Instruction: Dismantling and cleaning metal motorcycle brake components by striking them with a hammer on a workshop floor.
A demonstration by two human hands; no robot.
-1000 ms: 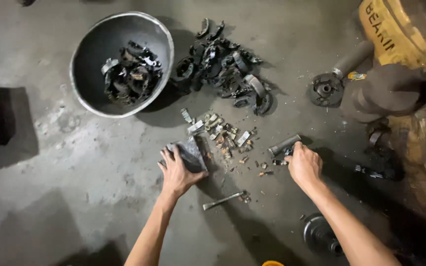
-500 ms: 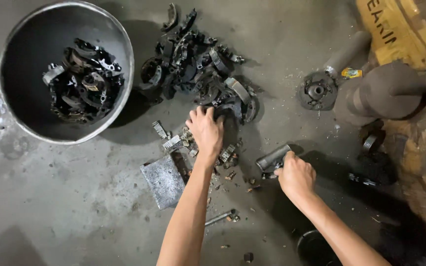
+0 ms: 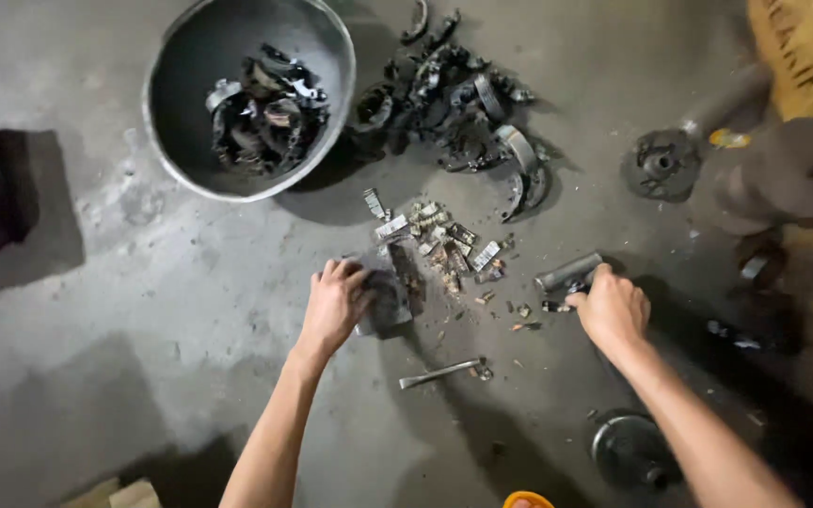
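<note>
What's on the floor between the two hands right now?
In the head view, between the left hand and the right hand lie a flat grey metal block, scattered small metal bits and, nearer the person, a thin metal rod.

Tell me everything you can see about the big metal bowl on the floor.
The metal bowl is round, wide and dull grey, with a thin pale rim. It sits upright on the concrete floor at upper left, holding a heap of dark, greasy curved metal parts. A similar pile lies just right of it. Neither hand touches it.

Bare floor left of left hand: free passage. Ahead: scrap bits, parts pile, bowl obstruct.
</note>
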